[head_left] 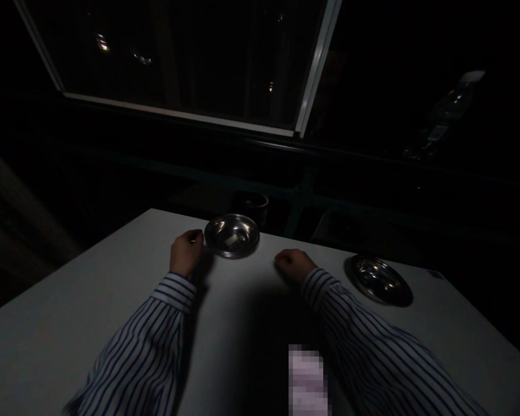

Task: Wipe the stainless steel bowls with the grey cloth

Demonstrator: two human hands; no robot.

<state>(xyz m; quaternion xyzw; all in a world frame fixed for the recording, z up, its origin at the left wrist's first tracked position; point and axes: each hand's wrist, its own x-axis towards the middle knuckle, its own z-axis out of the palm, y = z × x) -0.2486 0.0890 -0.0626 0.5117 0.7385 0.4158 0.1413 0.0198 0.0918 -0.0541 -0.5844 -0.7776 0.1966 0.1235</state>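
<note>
1. Left hand (186, 252): fingers curled; grip cannot be determined. Metal bowl (242, 237) sits just right of the fingers, at the table's (91, 300) far edge.
2. Right hand (295, 264): curled, grip indeterminable; metal dish (381, 280) lies rightward, near the far right corner.

Seen from the wearer's seat, the bowl (248, 233) at twelve o'clock is polished, mirror-like metal. Between one and two, the dish (383, 283) has the same glossy metal look. The tabletop (82, 300) beneath looks smooth and matt. Both sleeves (134, 346), at ten and two, are matt woven cloth. At one, the bottle (453, 107) looks like shiny, clear plastic.
</note>
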